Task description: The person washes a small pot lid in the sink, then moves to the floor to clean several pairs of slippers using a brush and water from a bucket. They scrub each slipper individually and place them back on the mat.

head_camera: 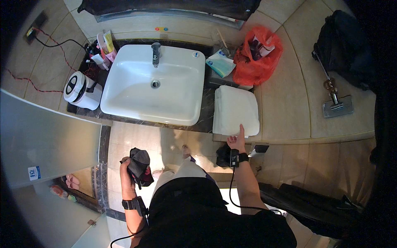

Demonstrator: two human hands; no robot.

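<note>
My left hand (125, 166) grips a dark grey and black cloth item (139, 167) with a bit of red on it, held above the floor left of my body. A stack of folded white towels (236, 110) lies at the right end of the dark stone counter. At its front edge is my right hand (237, 141), one finger lying over the towel's top and the other fingers curled below; whether it grips the towel cannot be told. Left of the towels, a white washbasin (152, 102) with a chrome faucet (156, 55) is set on the counter.
Behind the towels stand a tissue pack (220, 63) and a red plastic bag (259, 66) with items inside. A white appliance (82, 91) and toiletries (104, 51) sit left of the basin. A flat mop (337, 107) is at right, a frosted glass panel (49, 133) at left.
</note>
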